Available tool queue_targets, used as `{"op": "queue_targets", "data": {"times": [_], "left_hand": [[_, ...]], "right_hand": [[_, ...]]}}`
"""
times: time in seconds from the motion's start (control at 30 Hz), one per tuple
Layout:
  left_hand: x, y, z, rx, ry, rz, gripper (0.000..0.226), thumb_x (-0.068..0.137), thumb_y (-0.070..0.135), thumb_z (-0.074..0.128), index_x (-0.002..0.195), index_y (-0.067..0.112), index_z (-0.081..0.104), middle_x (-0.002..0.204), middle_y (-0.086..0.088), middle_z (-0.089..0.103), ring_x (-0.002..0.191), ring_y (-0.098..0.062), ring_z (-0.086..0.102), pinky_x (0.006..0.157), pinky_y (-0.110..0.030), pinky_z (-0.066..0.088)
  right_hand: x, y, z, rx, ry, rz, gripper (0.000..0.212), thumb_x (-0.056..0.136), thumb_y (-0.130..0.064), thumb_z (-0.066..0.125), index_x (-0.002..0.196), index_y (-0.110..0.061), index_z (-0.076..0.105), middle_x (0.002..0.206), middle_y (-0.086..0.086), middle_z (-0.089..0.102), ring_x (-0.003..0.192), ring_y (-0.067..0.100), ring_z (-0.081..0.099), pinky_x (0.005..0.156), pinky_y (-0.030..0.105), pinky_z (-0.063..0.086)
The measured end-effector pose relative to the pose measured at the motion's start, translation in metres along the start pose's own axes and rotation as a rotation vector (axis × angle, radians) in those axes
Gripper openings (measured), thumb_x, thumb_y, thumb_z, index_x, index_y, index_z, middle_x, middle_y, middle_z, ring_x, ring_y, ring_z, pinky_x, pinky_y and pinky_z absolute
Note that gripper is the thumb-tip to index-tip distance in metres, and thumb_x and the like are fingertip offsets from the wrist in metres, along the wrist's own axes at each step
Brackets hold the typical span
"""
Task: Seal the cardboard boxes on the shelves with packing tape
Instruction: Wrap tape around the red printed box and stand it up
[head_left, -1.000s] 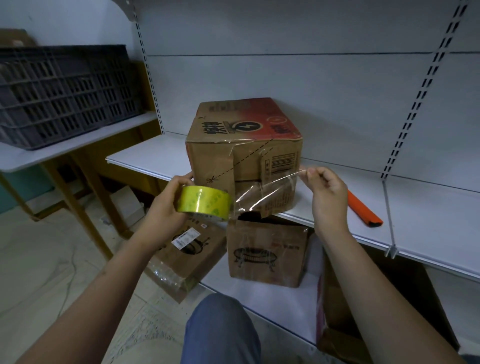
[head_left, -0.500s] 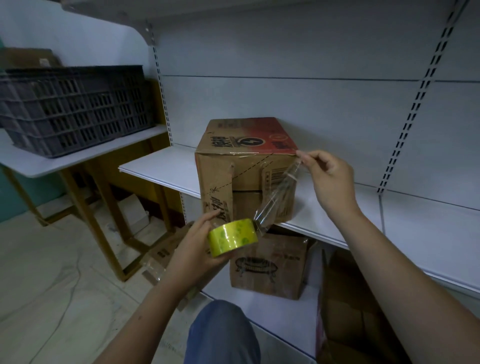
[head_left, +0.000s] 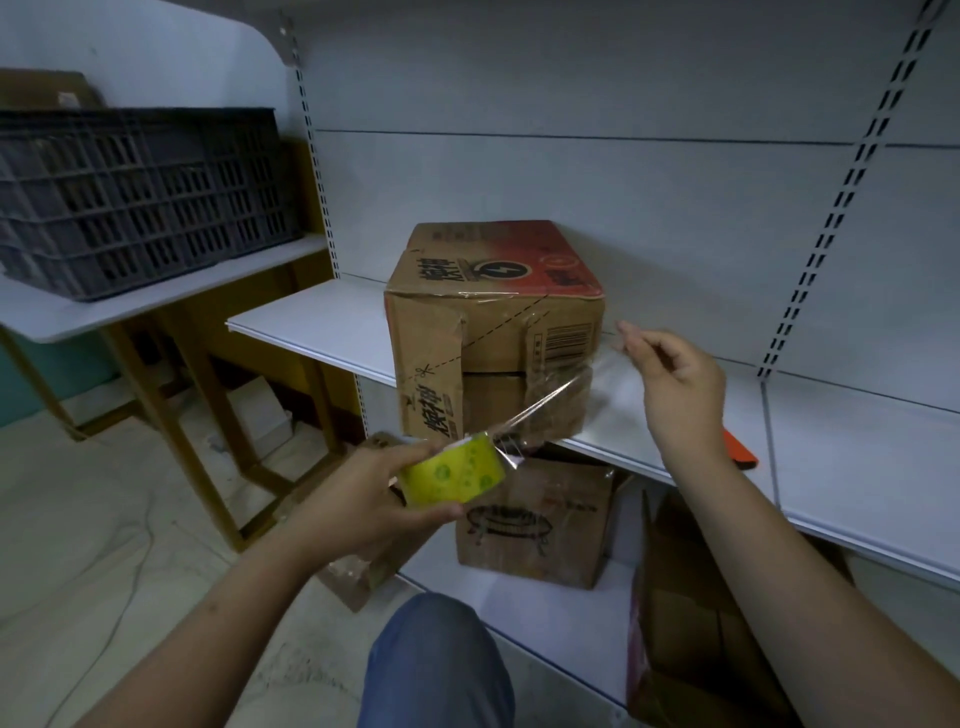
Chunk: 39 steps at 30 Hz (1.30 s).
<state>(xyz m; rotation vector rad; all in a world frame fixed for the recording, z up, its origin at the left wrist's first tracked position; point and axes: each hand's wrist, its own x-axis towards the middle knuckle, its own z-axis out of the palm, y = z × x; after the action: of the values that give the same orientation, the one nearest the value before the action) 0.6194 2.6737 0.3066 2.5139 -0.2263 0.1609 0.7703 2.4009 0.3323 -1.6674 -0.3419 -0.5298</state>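
The left hand (head_left: 358, 499) was closed around a roll of yellow-green packing tape (head_left: 453, 473), held low in front of the shelf (head_left: 311, 325), thumb on top and fingers wrapped beneath. From the roll a strip of clear tape (head_left: 558, 400) ran up and to the right, stretched across the lower right front of the cardboard box (head_left: 493, 332). The right hand (head_left: 675, 374) held the strip's far end, pinched between thumb and fingertips just right of the box's right edge, the other fingers loosely curled.

The box stood upright on the white shelf, near its left end, its front face toward the camera. Its top bore a red and brown print with a lightning mark, and a barcode showed on the right front flap. Older clear tape already lay across the top front edge. The front flaps gaped slightly along their seams.

On the lower shelf (head_left: 545, 623), a smaller cardboard box (head_left: 530, 525) sat directly below. An orange object (head_left: 740, 452) lay on the upper shelf behind the right wrist. At far left, a dark plastic crate (head_left: 140, 197) rested on a white worktop (head_left: 130, 306) with wooden legs. A knee in blue trousers (head_left: 436, 660) showed at the bottom.
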Motion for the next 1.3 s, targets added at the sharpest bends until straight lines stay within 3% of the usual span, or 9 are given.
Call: {"op": "queue_targets", "data": {"times": [0.1,0.2,0.23,0.3,0.4,0.47,0.97,1.2,1.3], "left_hand": [[-0.003,0.004,-0.034,0.225,0.006,0.088,0.092,0.055,0.100,0.040,0.126,0.045,0.058,0.129,0.036,0.048,0.125,0.014,0.038,0.108,-0.018,0.034],[-0.011,0.000,-0.068,0.416,0.033,0.242,0.074,0.071,0.094,0.034,0.115,0.043,0.063,0.132,0.027,0.051,0.133,0.008,0.027,0.114,-0.008,0.010],[-0.015,-0.004,-0.076,0.467,0.068,0.293,0.059,0.079,0.088,0.036,0.105,0.043,0.063,0.126,0.021,0.060,0.129,0.005,0.038,0.116,-0.009,0.012],[-0.024,-0.018,-0.090,0.536,0.166,0.352,0.035,0.088,0.076,0.039,0.087,0.044,0.053,0.098,0.014,0.071,0.106,-0.009,0.063,0.111,-0.026,0.038],[-0.025,-0.031,-0.095,0.662,0.258,0.388,0.042,0.092,0.074,0.034,0.079,0.037,0.047,0.073,0.010,0.060,0.070,-0.018,0.063,0.068,-0.034,0.055],[-0.018,-0.040,-0.094,0.721,0.287,0.382,0.055,0.093,0.074,0.031,0.075,0.028,0.055,0.069,0.007,0.057,0.062,-0.018,0.057,0.065,-0.036,0.054],[0.034,-0.072,-0.097,0.881,0.306,0.359,0.068,0.095,0.070,0.027,0.095,0.018,0.071,0.090,-0.003,0.073,0.082,-0.024,0.067,0.084,-0.038,0.036],[0.037,-0.089,-0.098,0.951,0.397,0.059,0.062,0.098,0.064,0.032,0.095,0.018,0.073,0.073,-0.005,0.061,0.073,-0.024,0.058,0.085,-0.043,0.039],[0.061,-0.089,-0.105,0.955,0.328,0.042,0.065,0.092,0.067,0.031,0.102,0.018,0.072,0.088,-0.010,0.066,0.085,-0.027,0.061,0.091,-0.044,0.041]], "right_hand": [[-0.012,0.008,0.002,0.081,0.044,0.076,0.015,0.095,-0.023,0.063,0.102,-0.017,0.076,0.096,-0.009,0.075,0.098,0.007,0.068,0.098,0.038,0.052],[-0.022,0.008,0.005,0.146,0.101,0.074,0.016,0.097,-0.016,0.060,0.100,-0.011,0.075,0.097,-0.005,0.076,0.098,0.009,0.070,0.098,0.039,0.053],[-0.025,0.009,0.004,0.167,0.126,0.082,0.016,0.097,-0.015,0.060,0.100,-0.011,0.074,0.097,-0.003,0.076,0.097,0.010,0.070,0.098,0.040,0.053],[-0.032,0.013,0.002,0.159,0.131,0.091,0.016,0.097,-0.014,0.059,0.101,-0.012,0.074,0.098,-0.004,0.076,0.098,0.010,0.070,0.099,0.040,0.053],[-0.039,0.013,0.012,0.140,0.096,0.094,0.016,0.097,-0.014,0.059,0.101,-0.016,0.074,0.098,-0.006,0.075,0.099,0.009,0.069,0.098,0.037,0.053],[-0.040,0.013,0.021,0.132,0.097,0.097,0.017,0.097,-0.016,0.059,0.103,-0.014,0.075,0.099,-0.007,0.075,0.099,0.008,0.068,0.097,0.039,0.053],[-0.014,0.040,0.060,0.138,0.263,0.197,0.016,0.096,-0.024,0.062,0.106,-0.022,0.075,0.096,-0.009,0.075,0.094,0.010,0.070,0.091,0.042,0.057],[-0.007,0.039,0.071,0.162,0.330,0.225,0.017,0.096,-0.023,0.060,0.090,-0.031,0.074,0.090,-0.009,0.075,0.089,0.010,0.071,0.085,0.042,0.059],[-0.001,0.047,0.070,0.163,0.285,0.243,0.016,0.095,-0.033,0.060,0.095,-0.034,0.076,0.095,-0.011,0.075,0.095,0.011,0.071,0.091,0.044,0.056]]}}
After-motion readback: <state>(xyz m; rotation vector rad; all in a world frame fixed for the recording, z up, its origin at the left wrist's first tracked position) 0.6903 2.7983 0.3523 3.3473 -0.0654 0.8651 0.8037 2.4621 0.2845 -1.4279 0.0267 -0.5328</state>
